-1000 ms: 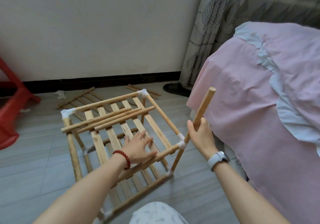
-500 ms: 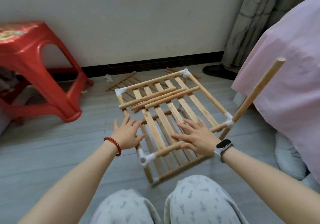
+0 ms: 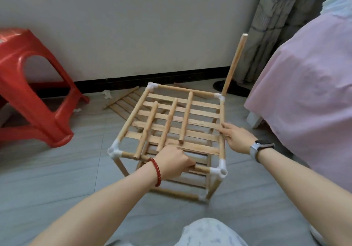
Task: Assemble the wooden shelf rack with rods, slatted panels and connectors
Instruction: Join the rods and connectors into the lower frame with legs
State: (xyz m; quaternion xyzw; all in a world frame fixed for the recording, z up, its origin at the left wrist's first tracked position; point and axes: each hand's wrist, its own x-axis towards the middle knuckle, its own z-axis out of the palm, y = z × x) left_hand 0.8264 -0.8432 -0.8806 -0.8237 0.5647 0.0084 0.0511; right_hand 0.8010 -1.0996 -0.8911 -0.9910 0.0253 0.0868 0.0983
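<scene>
Seen from the head camera, a half-built wooden shelf rack [image 3: 171, 129] stands on a grey tiled floor [image 3: 47, 179], in the middle of the view. To the left of the rack is a red plastic stool [image 3: 32, 85], partly cut off by the frame edge. To the right of the rack a bed draped in pink cloth [image 3: 304, 85] fills that side, with a patterned curtain [image 3: 266, 26] behind it. Beyond the rack, against the wall's dark skirting, a spare slatted panel [image 3: 125, 102] lies flat on the floor, partly hidden by the rack. Three loose rods [image 3: 167, 125] lie across the rack's top slatted panel [image 3: 200, 112]. One upright rod [image 3: 235, 62] rises from the white connector [image 3: 221, 98] at the rack's far right corner. The lower shelf under the top panel is hard to make out through the slats. The left hand [image 3: 172, 162], with a red bead bracelet at the wrist, is clenched around the rack's near front rail. The right hand [image 3: 237, 138], with a watch at the wrist, lies on the rack's right rail, fingers extended over the slats; whether it grips the rail cannot be told. A patterned knee shows at the bottom edge.
</scene>
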